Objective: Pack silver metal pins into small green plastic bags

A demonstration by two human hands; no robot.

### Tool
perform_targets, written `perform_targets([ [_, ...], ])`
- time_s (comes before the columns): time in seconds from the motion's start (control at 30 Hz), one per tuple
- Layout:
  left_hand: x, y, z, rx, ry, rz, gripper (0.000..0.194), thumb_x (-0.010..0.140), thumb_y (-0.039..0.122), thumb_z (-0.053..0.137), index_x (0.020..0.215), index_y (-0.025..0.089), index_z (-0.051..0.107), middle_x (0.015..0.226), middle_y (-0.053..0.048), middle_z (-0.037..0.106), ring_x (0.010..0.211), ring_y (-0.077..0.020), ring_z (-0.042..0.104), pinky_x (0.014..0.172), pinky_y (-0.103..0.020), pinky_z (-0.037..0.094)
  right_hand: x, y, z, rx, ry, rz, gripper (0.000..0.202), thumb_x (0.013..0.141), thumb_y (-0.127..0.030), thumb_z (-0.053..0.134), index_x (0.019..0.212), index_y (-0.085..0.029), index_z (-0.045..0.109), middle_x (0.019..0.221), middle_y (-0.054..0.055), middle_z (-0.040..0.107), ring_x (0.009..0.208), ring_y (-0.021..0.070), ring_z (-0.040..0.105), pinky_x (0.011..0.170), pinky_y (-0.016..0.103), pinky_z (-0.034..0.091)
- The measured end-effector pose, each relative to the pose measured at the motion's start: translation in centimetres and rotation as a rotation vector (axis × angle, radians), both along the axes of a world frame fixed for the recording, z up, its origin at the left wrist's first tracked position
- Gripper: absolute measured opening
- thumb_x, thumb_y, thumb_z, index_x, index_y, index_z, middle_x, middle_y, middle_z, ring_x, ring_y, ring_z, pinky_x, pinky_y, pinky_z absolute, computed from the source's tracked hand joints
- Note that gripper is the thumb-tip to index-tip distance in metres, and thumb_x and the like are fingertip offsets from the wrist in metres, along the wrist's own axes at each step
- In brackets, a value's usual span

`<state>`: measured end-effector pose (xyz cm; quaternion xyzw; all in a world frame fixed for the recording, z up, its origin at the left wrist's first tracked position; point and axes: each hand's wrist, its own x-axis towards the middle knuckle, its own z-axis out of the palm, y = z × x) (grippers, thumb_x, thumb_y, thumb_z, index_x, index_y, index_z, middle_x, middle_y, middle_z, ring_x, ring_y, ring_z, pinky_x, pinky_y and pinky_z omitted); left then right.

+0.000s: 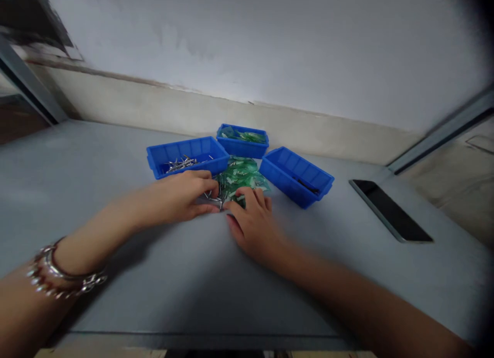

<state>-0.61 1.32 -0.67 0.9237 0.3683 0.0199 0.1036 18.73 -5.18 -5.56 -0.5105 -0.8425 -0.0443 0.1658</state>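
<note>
In the head view, taking the loose metal pieces (221, 193) between the hands as the clock's centre, the left hand (178, 196) comes in from eight o'clock. Its fingers are bent and its thumb lies low, with metal pieces at the fingertips; whether it pinches any cannot be told. The right hand (257, 227) reaches in from four o'clock, fingers curled at the near edge of the green packets (241, 167), thumb apart from the index finger; whether it grasps anything cannot be told.

The packets spread from the centre toward one o'clock, on the grey table (162, 296). At ten o'clock a blue bin (214, 160) holds more metal pieces. Just past twelve, the rear bin (245, 148) holds green packets. The bin at two o'clock (287, 185) has dark items (306, 185) inside. A phone (391, 211) lies flat, dark screen up, at three o'clock. Bracelets (62, 275) circle the left wrist.
</note>
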Motion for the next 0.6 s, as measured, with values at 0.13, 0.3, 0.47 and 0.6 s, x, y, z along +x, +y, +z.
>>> perform_targets([
  [0.13, -0.02, -0.19, -0.11, -0.133, 0.074, 0.010, 0.017, 0.083, 0.031, 0.063, 0.096, 0.020, 0.062, 0.103, -0.005, 0.060, 0.090, -0.0204, 0.059, 0.075, -0.030, 0.042, -0.09, -0.11, 0.15, -0.018, 0.006, -0.007, 0.019, 0.094, -0.026, 0.050, 0.103, -0.024, 0.067, 0.120, 0.011, 0.056, 0.108, 0.0292, 0.049, 0.085, 0.045, 0.042],
  [0.3, 0.01, -0.31, 0.09, -0.174, 0.087, -0.008, 0.007, 0.085, 0.023, 0.058, 0.089, 0.020, 0.062, 0.092, -0.003, 0.062, 0.083, -0.0177, 0.058, 0.068, -0.027, 0.040, -0.08, -0.07, 0.11, -0.020, 0.018, 0.009, 0.019, 0.094, -0.025, 0.050, 0.103, -0.022, 0.066, 0.119, 0.012, 0.056, 0.108, 0.0294, 0.048, 0.086, 0.045, 0.042],
  [0.47, 0.17, -0.52, 0.49, -0.064, 0.104, 0.070, 0.011, 0.084, 0.024, 0.054, 0.087, 0.019, 0.063, 0.093, -0.005, 0.063, 0.084, -0.0206, 0.059, 0.068, -0.029, 0.041, -0.12, -0.01, 0.09, -0.008, 0.009, 0.016, 0.018, 0.093, -0.023, 0.051, 0.103, -0.021, 0.066, 0.120, 0.013, 0.056, 0.109, 0.0294, 0.049, 0.086, 0.045, 0.043],
  [0.6, -0.02, -0.29, 0.25, 0.130, 0.138, 0.178, 0.027, 0.085, 0.033, 0.054, 0.102, 0.014, 0.061, 0.107, -0.012, 0.061, 0.097, -0.0289, 0.060, 0.078, -0.037, 0.045, -0.11, 0.07, -0.08, 0.000, 0.010, 0.019, 0.018, 0.092, -0.024, 0.051, 0.103, -0.021, 0.066, 0.119, 0.013, 0.057, 0.108, 0.0295, 0.050, 0.084, 0.045, 0.044],
])
